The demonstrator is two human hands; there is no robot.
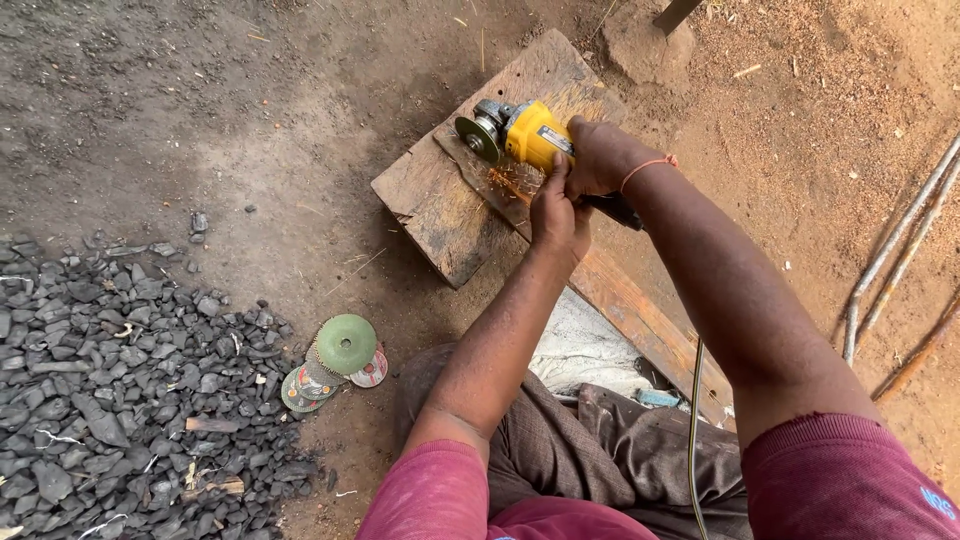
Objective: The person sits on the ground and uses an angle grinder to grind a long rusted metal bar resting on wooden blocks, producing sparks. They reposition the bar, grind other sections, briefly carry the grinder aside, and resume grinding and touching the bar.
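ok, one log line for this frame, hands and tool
right hand: grips yellow angle grinder | left hand: on wooden plank | sparks at disc

Dirt-floor smithy yard: charcoal heap (110, 380), grinding discs (335, 362)

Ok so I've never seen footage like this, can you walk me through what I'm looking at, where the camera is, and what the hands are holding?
The one picture comes from a camera worn on a person's head, looking down at their own arms and lap. No machine is doing the work, just two bare hands. The right hand grips a yellow angle grinder with a green disc at its tip. The left hand presses down right beside it, where a few orange sparks show; what it pins is too hidden to tell. Under them lies a worn wooden board on bare dirt. To the left sit a few spare grinding discs, and beyond them a pile of dark charcoal pieces. Thin metal rods lie on the right.
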